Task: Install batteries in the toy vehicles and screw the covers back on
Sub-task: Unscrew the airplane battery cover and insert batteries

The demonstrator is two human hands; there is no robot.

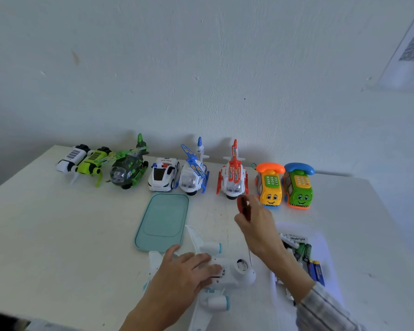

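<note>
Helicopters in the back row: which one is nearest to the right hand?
The red and white helicopter, just behind the right hand; the blue and green ones stand farther left.

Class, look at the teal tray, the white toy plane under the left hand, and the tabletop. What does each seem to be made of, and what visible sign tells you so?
Teal tray: probably moulded plastic, matt; one even colour, rounded corners, raised rim.
White toy plane: glossy hard plastic, judging by soft highlights and moulded engine pods.
Tabletop: a painted or laminated board, perhaps; flat off-white surface with scuffs and small marks. Its core cannot be told.
</note>
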